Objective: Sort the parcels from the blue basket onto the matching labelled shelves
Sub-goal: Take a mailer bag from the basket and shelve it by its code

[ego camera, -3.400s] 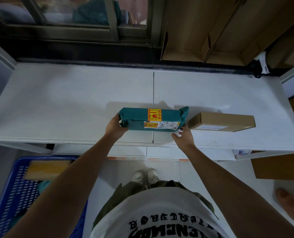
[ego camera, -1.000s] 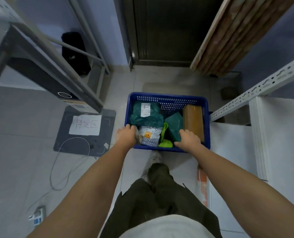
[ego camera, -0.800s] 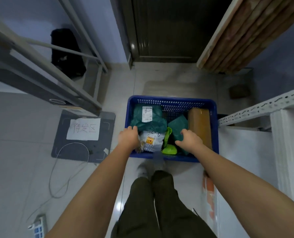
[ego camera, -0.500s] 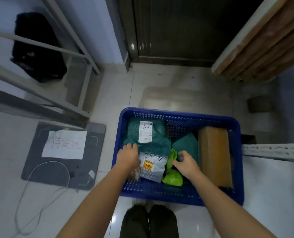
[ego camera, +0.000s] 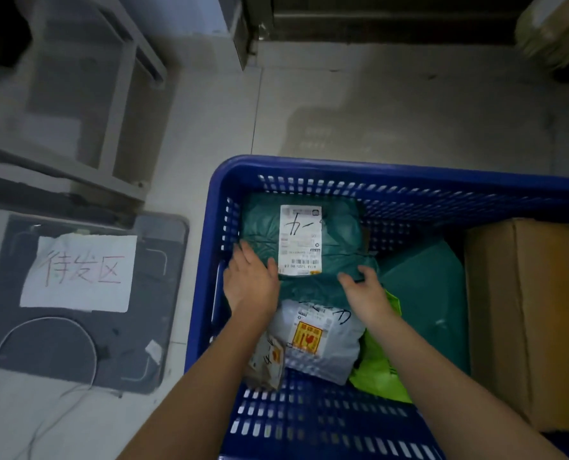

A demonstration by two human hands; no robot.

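The blue basket [ego camera: 210, 247] stands on the floor below me with several parcels in it. A dark green bag parcel [ego camera: 339, 227] with a white shipping label lies at its far left. My left hand [ego camera: 250, 280] lies on that bag's left edge with fingers spread. My right hand [ego camera: 364, 292] touches the bag's near right edge, fingers slightly bent. Under my wrists lie a grey bag parcel [ego camera: 323, 343] with a yellow-red sticker, a small brown packet [ego camera: 266, 363] and a bright green bag [ego camera: 379, 373]. Another dark green parcel [ego camera: 422, 287] and a cardboard box [ego camera: 525, 313] fill the right side.
A dark grey mat [ego camera: 150, 327] with a white handwritten paper sign [ego camera: 80, 273] lies on the floor left of the basket, a white cable [ego camera: 60, 322] looping over it. A metal rack's legs [ego camera: 120, 104] rise at the upper left. Tiled floor lies beyond the basket.
I turned from the white shelf, where a teal parcel was set down, to the basket. Both hands moved deeper into it, from the near rim onto the labelled green bag.
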